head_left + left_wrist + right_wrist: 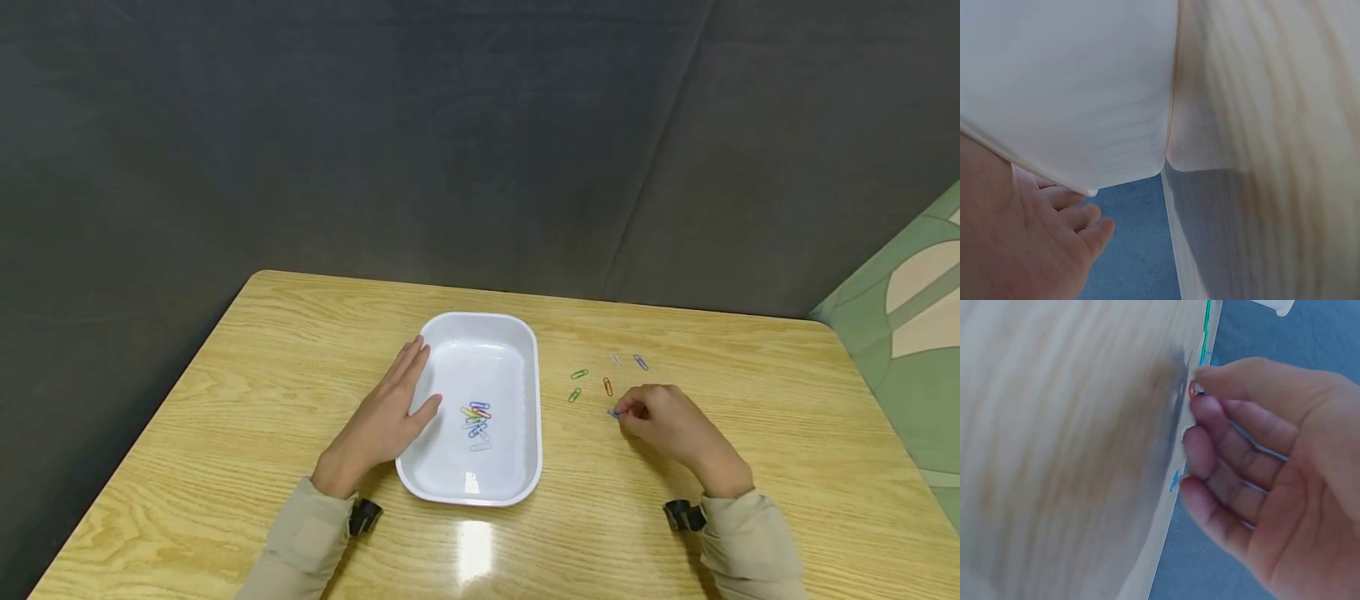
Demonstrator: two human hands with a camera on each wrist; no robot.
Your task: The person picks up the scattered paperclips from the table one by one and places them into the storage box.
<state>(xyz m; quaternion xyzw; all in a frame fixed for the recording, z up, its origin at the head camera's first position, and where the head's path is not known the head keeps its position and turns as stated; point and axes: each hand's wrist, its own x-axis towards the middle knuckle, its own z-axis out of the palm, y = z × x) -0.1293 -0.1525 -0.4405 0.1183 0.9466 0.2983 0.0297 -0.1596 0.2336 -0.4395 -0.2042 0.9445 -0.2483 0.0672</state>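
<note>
Where right hand (670, 423) pinches, blue paperclip (613, 413), part-hidden

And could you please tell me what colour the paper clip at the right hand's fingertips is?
The paper clip is blue, seen best in the head view.

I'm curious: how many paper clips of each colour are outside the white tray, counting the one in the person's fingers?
Green clips: 2
Blue clips: 2, one of them pinched in the right hand
Red clip: 1
Whitish clip: 1
Total: 6
</note>
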